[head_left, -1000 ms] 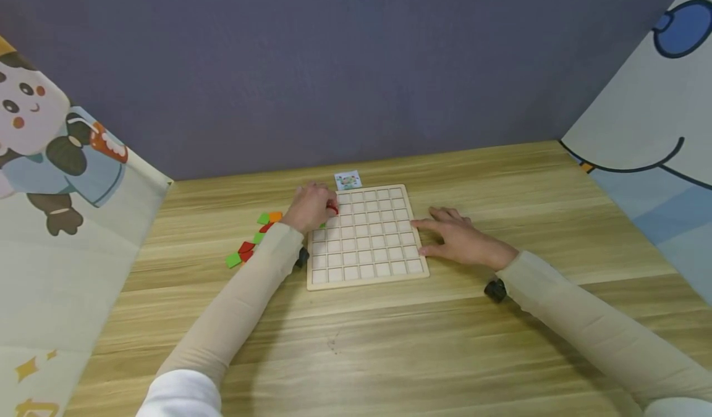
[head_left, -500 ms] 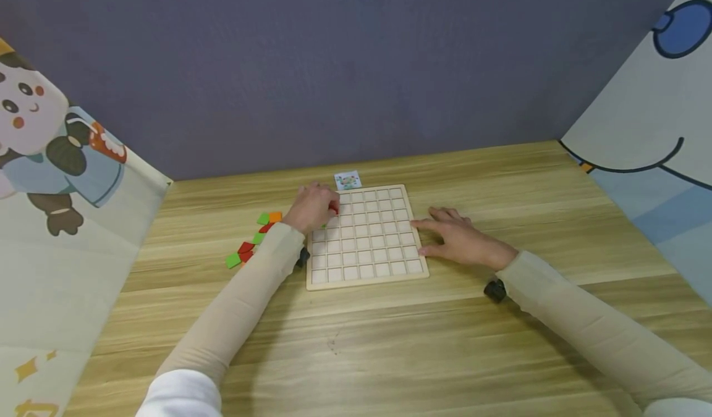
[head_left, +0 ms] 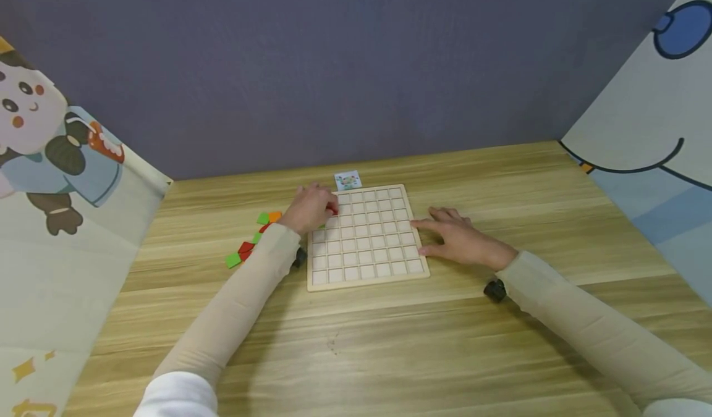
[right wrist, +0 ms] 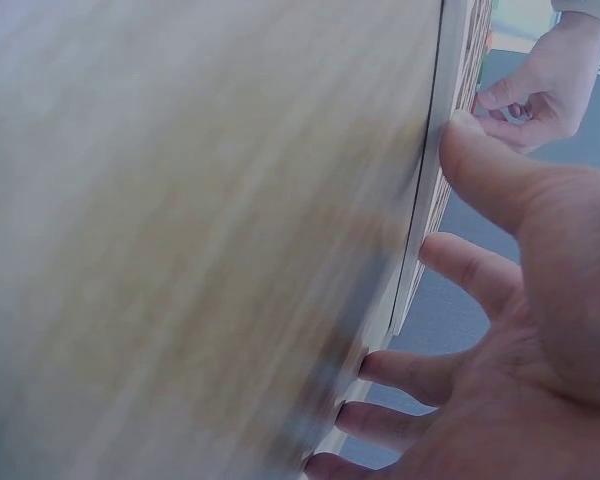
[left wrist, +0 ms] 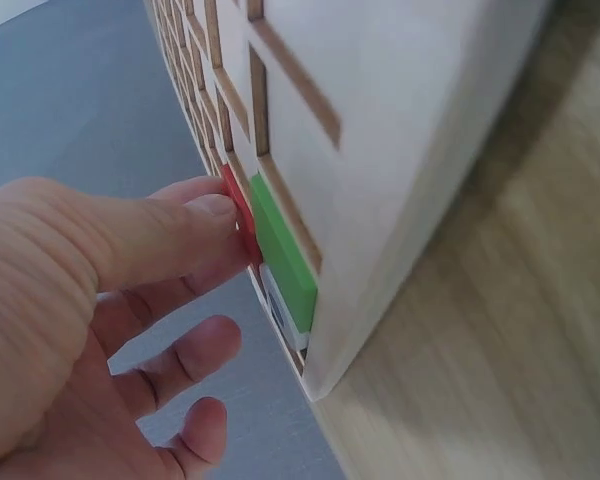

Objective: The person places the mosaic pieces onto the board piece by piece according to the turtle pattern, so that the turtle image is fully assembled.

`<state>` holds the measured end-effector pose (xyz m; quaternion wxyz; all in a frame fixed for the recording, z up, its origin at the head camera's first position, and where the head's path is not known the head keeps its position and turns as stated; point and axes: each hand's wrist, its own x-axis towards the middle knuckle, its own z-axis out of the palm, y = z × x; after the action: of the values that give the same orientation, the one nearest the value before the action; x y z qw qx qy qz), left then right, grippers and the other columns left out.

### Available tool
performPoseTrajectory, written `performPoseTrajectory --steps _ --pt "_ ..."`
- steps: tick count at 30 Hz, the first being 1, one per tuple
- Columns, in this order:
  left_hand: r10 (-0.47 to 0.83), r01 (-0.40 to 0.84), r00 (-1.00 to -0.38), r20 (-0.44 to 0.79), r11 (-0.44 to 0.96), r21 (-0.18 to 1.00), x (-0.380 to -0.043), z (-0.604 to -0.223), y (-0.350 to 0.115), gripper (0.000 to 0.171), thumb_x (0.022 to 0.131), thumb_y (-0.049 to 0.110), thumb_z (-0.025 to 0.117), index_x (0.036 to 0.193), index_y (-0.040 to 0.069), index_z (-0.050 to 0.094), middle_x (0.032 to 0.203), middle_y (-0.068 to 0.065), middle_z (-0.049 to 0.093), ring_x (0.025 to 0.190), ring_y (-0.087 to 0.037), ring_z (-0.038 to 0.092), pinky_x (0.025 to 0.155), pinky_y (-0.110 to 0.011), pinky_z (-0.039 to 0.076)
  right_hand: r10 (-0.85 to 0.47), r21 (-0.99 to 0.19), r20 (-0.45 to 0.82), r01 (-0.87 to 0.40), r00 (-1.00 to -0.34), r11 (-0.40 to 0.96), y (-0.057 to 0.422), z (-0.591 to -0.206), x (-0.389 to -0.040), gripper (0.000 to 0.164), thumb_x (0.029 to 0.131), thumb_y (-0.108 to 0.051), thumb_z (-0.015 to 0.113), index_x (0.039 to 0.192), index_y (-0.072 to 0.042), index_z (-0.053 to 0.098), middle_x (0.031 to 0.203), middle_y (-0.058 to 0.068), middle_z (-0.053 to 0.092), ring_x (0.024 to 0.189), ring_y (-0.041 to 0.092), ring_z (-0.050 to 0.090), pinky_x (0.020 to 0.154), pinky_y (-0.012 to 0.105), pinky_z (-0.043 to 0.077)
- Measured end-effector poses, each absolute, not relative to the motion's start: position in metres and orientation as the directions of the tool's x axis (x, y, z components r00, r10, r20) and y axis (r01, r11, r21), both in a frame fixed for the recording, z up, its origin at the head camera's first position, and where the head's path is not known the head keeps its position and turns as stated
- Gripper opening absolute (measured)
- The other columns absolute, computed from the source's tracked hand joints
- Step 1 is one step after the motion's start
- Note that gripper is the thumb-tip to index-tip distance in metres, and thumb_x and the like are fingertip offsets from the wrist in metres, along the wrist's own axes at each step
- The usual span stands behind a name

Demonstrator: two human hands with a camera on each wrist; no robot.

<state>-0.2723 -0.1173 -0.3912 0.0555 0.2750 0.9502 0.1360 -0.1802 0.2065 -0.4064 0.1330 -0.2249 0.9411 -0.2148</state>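
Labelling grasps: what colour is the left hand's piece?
The piece is red; clearest in the left wrist view.

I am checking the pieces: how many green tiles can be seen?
4: left of the board, a far green tile, a middle green tile and a near green tile; on the board, a fourth green tile by the left hand. The left sleeve may hide more.
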Motion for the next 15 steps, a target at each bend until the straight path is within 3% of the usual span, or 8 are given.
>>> performPoseTrajectory --steps 8,12,15 --pt "0.551 0.525 -0.834 0.006 0.791 0.313 -0.269 -0.39 -0.126 0.015 0.086 0.006 0.068 0.093 0.017 0.075 0.105 0.002 0.066 0.098 -0.021 0.049 0.086 -0.041 0.03 -0.481 -0.471 -0.157 -0.363 -0.862 0.804 0.206 -0.405 -0.18 0.063 0.09 -0.041 0.063 0.145 -0.022 0.04 0.151 0.026 0.014 0.136 0.047 0.008 0.095 0.073 0.009" --pt "0.544 0.512 -0.839 0.014 0.781 0.356 -0.265 -0.383 -0.136 0.017 0.087 0.006 0.067 0.102 0.013 0.073 0.118 -0.002 0.063 0.113 -0.025 0.048 0.098 -0.052 0.024 -0.483 -0.475 -0.155 -0.363 -0.862 0.801 0.207 -0.406 -0.179 0.063 0.09 -0.041 0.063 0.145 -0.022 0.041 0.151 0.026 0.014 0.136 0.046 0.008 0.095 0.073 0.009" --pt "0.535 0.502 -0.845 0.018 0.78 0.372 -0.261 -0.376 -0.146 0.021 0.087 0.007 0.066 0.107 0.011 0.071 0.123 -0.005 0.06 0.119 -0.029 0.044 0.1 -0.061 0.017 -0.484 -0.474 -0.15 -0.367 -0.862 0.801 0.207 -0.406 -0.179 0.063 0.089 -0.041 0.063 0.145 -0.022 0.041 0.151 0.026 0.015 0.136 0.046 0.008 0.094 0.073 0.009"
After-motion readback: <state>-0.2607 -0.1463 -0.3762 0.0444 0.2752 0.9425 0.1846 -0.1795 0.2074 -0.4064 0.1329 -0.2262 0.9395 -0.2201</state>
